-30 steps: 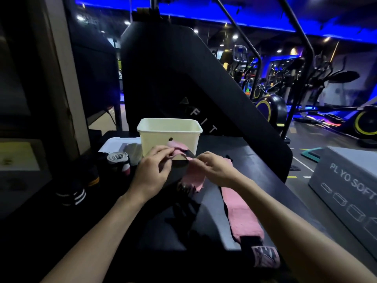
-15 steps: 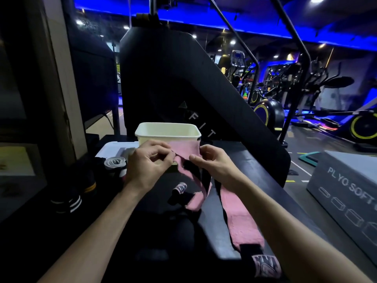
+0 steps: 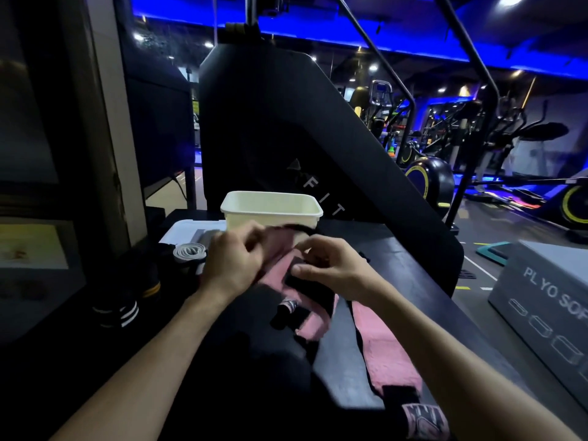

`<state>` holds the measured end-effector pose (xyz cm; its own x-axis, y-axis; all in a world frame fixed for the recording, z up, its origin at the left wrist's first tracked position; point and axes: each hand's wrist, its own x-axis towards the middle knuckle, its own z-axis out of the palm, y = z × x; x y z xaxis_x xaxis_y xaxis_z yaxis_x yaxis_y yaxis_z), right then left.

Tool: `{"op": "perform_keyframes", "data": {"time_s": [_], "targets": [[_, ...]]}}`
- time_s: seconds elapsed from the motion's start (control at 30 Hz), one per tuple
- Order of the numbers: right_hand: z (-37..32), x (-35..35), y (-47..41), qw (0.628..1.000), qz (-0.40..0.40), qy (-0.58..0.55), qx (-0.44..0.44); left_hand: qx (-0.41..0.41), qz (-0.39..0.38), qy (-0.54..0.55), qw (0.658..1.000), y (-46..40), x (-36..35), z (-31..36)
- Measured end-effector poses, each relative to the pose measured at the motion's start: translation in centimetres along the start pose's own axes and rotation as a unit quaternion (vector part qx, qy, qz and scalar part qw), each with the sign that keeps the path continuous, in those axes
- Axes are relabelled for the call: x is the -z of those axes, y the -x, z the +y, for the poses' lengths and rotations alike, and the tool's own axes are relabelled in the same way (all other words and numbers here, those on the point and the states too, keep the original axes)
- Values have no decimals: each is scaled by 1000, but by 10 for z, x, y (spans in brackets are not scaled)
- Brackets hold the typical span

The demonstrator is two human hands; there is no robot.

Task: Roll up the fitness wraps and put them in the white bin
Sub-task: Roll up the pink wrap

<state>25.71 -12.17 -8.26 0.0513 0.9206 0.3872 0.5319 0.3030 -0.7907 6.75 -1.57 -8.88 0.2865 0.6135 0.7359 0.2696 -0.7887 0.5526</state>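
- The left hand (image 3: 234, 265) and the right hand (image 3: 331, 268) both pinch the top end of a long pink woven fabric wrap with black edging (image 3: 313, 323), held just in front of the white rectangular plastic bin (image 3: 270, 208); the hands are motion-blurred, so the exact finger placement is unclear.
- The wrap's loose tail hangs below the hands, on the near side of the bin, and ends in a dark patterned tab; I judge it could twist as the roll starts, giving a crooked, cone-shaped coil.
- The fabric looks soft and limp, so a slack first turn would likely unwind once released.
- A second flat pink wrap with a black printed end (image 3: 386, 354) lies on the black matte tabletop (image 3: 410, 265), nearer the camera than the bin and to its right; the hanging tail may snag or drag it.
- A grey-and-white coiled wrap (image 3: 189, 251) sits left of the bin, beside dark striped rolls.
- The bin is smooth, thin-walled and probably light, so a careless drop against its rim could push it.
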Motion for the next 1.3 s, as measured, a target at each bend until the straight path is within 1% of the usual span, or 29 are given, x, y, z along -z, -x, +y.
{"op": "perform_keyframes", "data": {"time_s": [0.03,0.07,0.13,0.2,0.23,0.3,0.33,0.43,0.53,0.6,0.67,0.7,0.77,0.8,0.87,0.93,1.0,1.07,1.1,1.17,1.2,1.23,1.27,1.3], "targets": [[2,0,4,1000,-10,24,0,72,25,41,996,-5,3,-3],[4,0,7,999,-15,40,-5,132,27,95,986,-11,7,-7],[9,7,14,998,-14,31,-53,200,-4,221,955,-20,17,-12],[11,17,19,989,-55,-1,-134,230,-30,324,917,-23,23,-5],[9,20,20,983,-76,-9,-166,233,-44,357,904,-23,24,1],[2,17,19,980,-70,-39,-181,216,-80,392,891,-23,23,13],[-3,15,16,982,-52,-70,-167,208,-95,403,886,-23,21,17],[-18,12,3,985,1,-151,-88,195,-120,411,883,-19,10,27],[-25,12,-5,988,63,-137,-25,181,-98,382,901,-16,0,30],[-28,13,-10,986,101,-133,4,198,-111,391,892,-12,-4,31],[-35,15,-15,979,150,-130,35,220,-170,410,868,-5,-7,33],[-38,18,-18,974,178,-131,45,221,-209,405,862,1,-10,34],[-45,26,-26,962,226,-145,51,199,-262,371,868,14,-17,36],[-48,31,-30,956,245,-152,51,192,-264,357,875,19,-22,36],[-55,40,-37,946,277,-160,54,204,-230,355,883,28,-30,34],[-62,48,-40,936,303,-172,55,234,-196,381,873,30,-34,38],[-67,56,-41,924,320,-209,30,264,-189,415,850,25,-33,47],[-66,65,-39,910,318,-264,-13,281,-227,439,823,17,-31,59],[-62,70,-38,908,296,-297,-32,278,-260,443,811,13,-30,65],[-52,75,-32,903,207,-370,-69,254,-357,434,787,8,-27,75],[-44,76,-29,895,164,-406,-87,239,-405,419,777,7,-27,79],[-36,78,-26,882,139,-439,-103,220,-450,398,769,8,-28,81],[-29,79,-23,865,138,-466,-122,205,-490,374,760,10,-28,84],[-23,82,-21,850,154,-483,-145,202,-520,359,748,11,-31,85]]}}
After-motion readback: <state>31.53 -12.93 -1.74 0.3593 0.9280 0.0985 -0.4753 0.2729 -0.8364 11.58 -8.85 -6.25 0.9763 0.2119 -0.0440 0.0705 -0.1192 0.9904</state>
